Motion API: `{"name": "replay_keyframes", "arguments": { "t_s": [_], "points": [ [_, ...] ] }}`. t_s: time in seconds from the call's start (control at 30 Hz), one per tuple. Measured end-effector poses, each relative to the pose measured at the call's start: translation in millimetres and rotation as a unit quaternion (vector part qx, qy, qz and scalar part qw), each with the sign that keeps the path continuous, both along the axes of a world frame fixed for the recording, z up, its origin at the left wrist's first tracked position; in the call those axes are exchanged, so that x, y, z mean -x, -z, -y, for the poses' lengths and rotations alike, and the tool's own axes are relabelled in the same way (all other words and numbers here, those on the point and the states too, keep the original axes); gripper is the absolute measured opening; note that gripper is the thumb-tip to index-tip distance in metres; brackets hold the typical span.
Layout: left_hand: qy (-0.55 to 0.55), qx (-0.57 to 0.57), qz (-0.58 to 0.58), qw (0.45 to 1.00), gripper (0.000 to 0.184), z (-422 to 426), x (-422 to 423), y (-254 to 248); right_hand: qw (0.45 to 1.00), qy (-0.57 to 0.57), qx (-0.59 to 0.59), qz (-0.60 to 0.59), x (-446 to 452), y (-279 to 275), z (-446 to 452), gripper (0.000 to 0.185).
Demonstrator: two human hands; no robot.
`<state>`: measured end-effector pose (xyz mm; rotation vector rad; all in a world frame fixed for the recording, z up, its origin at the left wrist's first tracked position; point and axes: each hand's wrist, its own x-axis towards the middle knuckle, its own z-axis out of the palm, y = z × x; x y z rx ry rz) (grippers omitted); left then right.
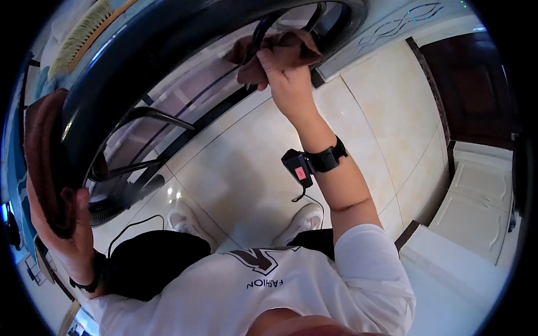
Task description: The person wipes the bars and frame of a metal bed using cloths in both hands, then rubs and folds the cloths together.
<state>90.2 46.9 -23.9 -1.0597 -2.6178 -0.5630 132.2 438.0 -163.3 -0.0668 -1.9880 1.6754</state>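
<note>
A large glossy black curved frame (131,61) with dark metal rods (154,116) fills the upper left of the head view. At the left, my left hand (70,241) is closed around a brown cloth (46,148) that lies against the frame's left end. At the top centre, my right hand (284,78) is wrapped round a second brown cloth (300,47), bunched against a dark rod near the frame's right end. Part of the rod is hidden by this cloth.
A brush with pale bristles (81,42) lies at the upper left. Pale floor tiles (364,123) spread below, with my shoes (305,221) on them. White cabinets (471,210) and a dark wooden door (471,84) stand at the right. A thin black cable (134,222) hangs near my left leg.
</note>
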Motion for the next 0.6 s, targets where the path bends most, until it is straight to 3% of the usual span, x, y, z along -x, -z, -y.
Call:
{"name": "replay_keyframes", "arguments": {
  "t_s": [0.07, 0.1, 0.17, 0.2, 0.27, 0.3, 0.37, 0.43, 0.5, 0.53, 0.6],
  "points": [
    [-0.017, -0.024, 0.014, 0.999, 0.064, -3.3, -2.5, 1.5, 0.978, 0.007, -0.176, 0.114, -4.1, 40.4, -9.5, 0.015],
    [-0.023, -0.032, 0.018, 0.999, 0.064, -3.8, -2.8, 2.5, 0.977, 0.007, -0.177, 0.115, -12.0, 68.6, -12.1, 0.015],
    [-0.036, -0.038, 0.030, 0.998, 0.065, -0.1, -2.7, 3.9, 0.945, 0.008, -0.308, 0.108, -26.7, 108.0, -16.4, 0.024],
    [-0.039, -0.040, 0.032, 0.998, 0.065, 1.6, -2.5, 5.6, 0.945, 0.009, -0.310, 0.106, -27.1, 113.6, -25.6, 0.024],
    [-0.056, -0.076, 0.043, 0.995, 0.060, 7.8, -6.6, 9.9, 0.971, -0.061, -0.061, 0.221, -36.3, 103.1, -38.3, 0.034],
    [-0.064, -0.092, 0.049, 0.993, 0.057, 11.4, -8.9, 11.4, 0.964, -0.014, -0.114, 0.239, -37.8, 87.8, -51.9, 0.033],
    [-0.082, -0.126, 0.057, 0.987, 0.052, 17.9, -12.3, 14.2, 0.974, 0.147, -0.042, 0.169, -40.1, 89.4, -93.4, 0.020],
    [-0.097, -0.141, 0.060, 0.983, 0.050, 14.7, -17.7, 12.4, 0.962, 0.263, -0.058, 0.045, -45.8, 29.1, -89.8, 0.021],
    [-0.106, -0.169, 0.059, 0.978, 0.048, -0.7, -20.6, 9.2, 0.958, 0.263, -0.050, -0.101, -41.5, 10.9, -89.0, 0.022],
    [-0.108, -0.178, 0.059, 0.976, 0.047, -3.9, -19.8, 8.0, 0.958, 0.264, -0.049, -0.100, -35.1, 4.1, -89.5, 0.022],
    [-0.097, -0.146, 0.035, 0.984, 0.037, 6.5, -15.8, 8.0, 0.930, 0.200, -0.252, -0.176, -22.5, -11.6, -91.4, 0.032]
  ]
}}
